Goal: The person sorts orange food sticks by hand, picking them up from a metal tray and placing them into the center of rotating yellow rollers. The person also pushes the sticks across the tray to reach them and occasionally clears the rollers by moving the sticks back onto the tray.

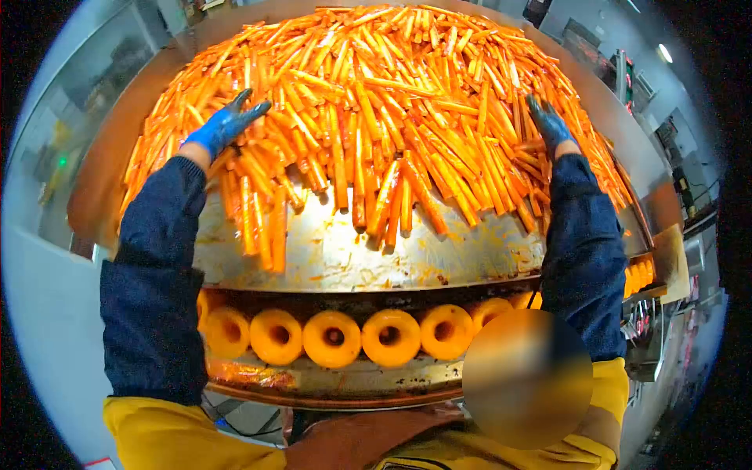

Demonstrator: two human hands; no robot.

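Note:
A large heap of orange sticks (pixel 368 117) covers a shiny metal tray (pixel 337 254). My left hand (pixel 227 125), in a blue glove with dark fingertips, is over the heap's left part, its fingers spread. On the right side of the heap is my right hand (pixel 550 125), gloved the same way, with its fingers extended against the sticks. Neither hand is closed round a stick. Some sticks lie loose near the front edge of the pile, between my forearms.
Below the tray's front edge runs a row of round orange rollers (pixel 333 338) with hollow centres. A metal rail (pixel 337 392) lies in front of them. Raised walls border the tray at left and right. A blurred disc hides the lower right.

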